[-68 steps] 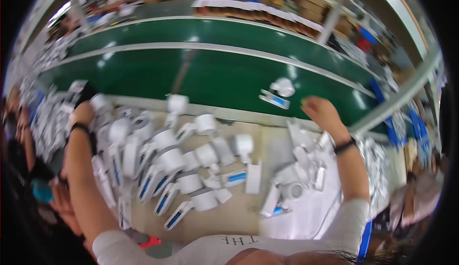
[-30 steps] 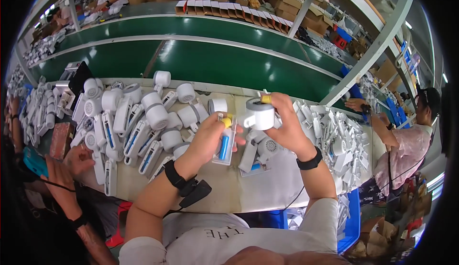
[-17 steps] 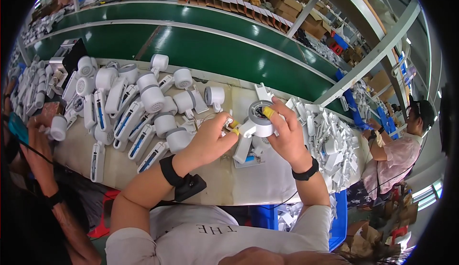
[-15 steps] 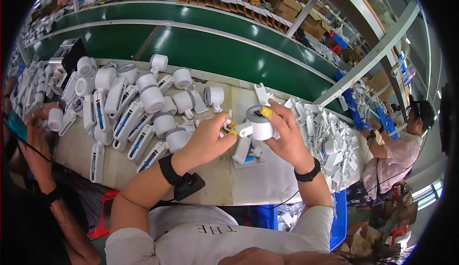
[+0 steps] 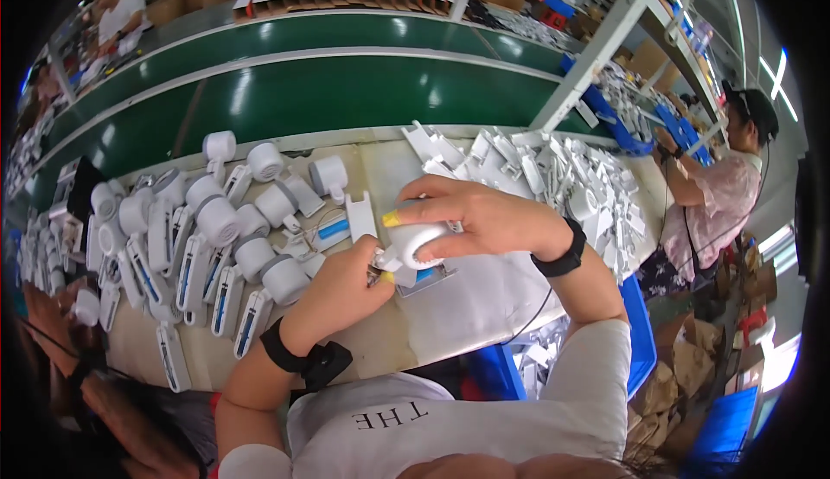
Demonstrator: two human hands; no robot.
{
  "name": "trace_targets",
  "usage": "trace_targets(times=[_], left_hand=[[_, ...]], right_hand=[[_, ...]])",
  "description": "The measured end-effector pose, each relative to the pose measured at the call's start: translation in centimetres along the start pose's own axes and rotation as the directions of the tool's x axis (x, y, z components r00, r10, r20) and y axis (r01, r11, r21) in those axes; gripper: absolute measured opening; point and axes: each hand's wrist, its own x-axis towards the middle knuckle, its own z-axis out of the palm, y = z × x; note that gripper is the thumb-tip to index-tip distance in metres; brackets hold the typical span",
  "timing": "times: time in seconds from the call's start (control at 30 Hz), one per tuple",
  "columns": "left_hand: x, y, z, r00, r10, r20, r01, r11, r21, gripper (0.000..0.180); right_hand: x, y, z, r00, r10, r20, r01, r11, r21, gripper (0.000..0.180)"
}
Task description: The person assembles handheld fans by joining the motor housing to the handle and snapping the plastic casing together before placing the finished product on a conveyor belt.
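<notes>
My right hand (image 5: 484,220) grips a white round device head (image 5: 417,245) with a short neck, its fingers over the top and thumb on the near side. Yellow tape wraps a fingertip. Fingers closed, my left hand (image 5: 337,287) meets the end of that neck; a small part seems pinched there, too hidden to name. Beneath the hands lies a white handle shell with a blue cylinder (image 5: 425,275), partly covered. Just beyond my left hand rests an open white handle shell (image 5: 361,216) beside another blue cylinder (image 5: 333,229) and thin wires.
Several white heads with handles (image 5: 216,220) crowd the table's left. Loose white shells (image 5: 527,163) pile up at the right. A green conveyor (image 5: 346,90) runs behind. A blue bin (image 5: 638,332) sits below the near edge. Co-workers' arms (image 5: 104,392) and a person (image 5: 709,194) flank me.
The view has shifted to the right. My right hand has turned the round head over, so its grey-rimmed open face no longer points up. Both hands remain close together at its neck.
</notes>
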Motion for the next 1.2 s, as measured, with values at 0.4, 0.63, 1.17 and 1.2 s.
trace_targets(times=[0.4, 0.63, 1.17, 1.2], left_hand=[[0.4, -1.0, -0.4, 0.986, -0.030, -0.164, -0.124, 0.527, -0.841, 0.030], [0.6, -5.8, -0.8, 0.972, -0.163, -0.169, -0.072, 0.479, -0.875, 0.027], [1.1, -4.7, 0.2, 0.868, -0.265, -0.419, -0.282, 0.431, -0.857, 0.033], [1.0, -4.9, 0.3, 0.863, -0.263, -0.432, -0.303, 0.415, -0.858, 0.032]], right_hand=[[-8.1, 12.0, 2.1, 0.458, 0.657, -0.599, -0.841, 0.539, -0.051, 0.047], [-9.4, 13.7, 6.1, 0.322, 0.603, -0.730, -0.850, 0.523, 0.057, 0.046], [3.7, -1.7, 8.6, 0.766, -0.033, -0.642, -0.219, 0.925, -0.309, 0.056], [4.1, -1.6, 8.5, 0.732, -0.093, -0.675, -0.269, 0.871, -0.411, 0.056]])
